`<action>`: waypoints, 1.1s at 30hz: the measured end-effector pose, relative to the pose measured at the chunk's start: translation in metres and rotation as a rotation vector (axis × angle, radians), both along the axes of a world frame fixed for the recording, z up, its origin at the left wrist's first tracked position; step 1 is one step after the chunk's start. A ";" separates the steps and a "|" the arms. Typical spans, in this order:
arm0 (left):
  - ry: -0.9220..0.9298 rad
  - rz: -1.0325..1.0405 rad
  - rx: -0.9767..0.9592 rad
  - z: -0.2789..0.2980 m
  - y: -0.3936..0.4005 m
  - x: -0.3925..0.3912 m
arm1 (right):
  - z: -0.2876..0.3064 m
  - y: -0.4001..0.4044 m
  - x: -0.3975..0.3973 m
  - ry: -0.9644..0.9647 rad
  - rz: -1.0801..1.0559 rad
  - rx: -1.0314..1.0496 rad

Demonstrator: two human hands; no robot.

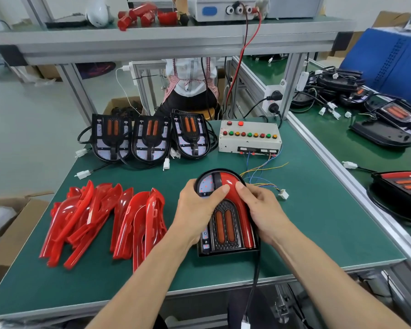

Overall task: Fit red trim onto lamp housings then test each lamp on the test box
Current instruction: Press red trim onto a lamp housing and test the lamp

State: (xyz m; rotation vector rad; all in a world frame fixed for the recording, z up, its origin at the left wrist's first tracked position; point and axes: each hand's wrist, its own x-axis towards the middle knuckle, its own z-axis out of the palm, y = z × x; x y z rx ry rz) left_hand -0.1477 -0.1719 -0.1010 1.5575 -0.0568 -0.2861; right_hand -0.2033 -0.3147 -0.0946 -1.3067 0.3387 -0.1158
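Note:
A black lamp housing [223,224] with two orange lenses lies on the green mat in front of me. A red trim piece [241,210] sits along its right side and top curve. My left hand [197,207] grips the housing's left side, thumb pressing the trim's top. My right hand [261,210] wraps the right edge, thumb on the red trim. Three bare housings [150,138] stand in a row at the back. Several loose red trims [100,219] are heaped at the left. The white test box [249,138] with coloured buttons stands at the back right.
Thin coloured wires with a white connector [282,194] run from the test box toward my right hand. The housing's black cable [255,276] hangs over the front table edge. Finished lamps [399,186] lie on the right bench. A person sits beyond the table.

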 end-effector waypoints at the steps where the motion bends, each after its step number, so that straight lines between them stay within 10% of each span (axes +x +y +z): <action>1: 0.025 -0.001 -0.010 0.000 0.001 0.001 | 0.001 0.001 0.000 0.011 0.004 -0.020; 13: 0.306 0.060 -0.192 0.014 0.012 0.003 | -0.008 -0.022 -0.042 0.029 0.229 -0.281; 26: 0.209 0.158 -0.093 0.010 0.005 -0.003 | -0.008 -0.023 -0.056 -0.053 0.233 -0.724; 33: 0.187 0.171 0.043 -0.001 0.002 -0.018 | -0.019 -0.026 -0.054 0.037 0.220 -0.594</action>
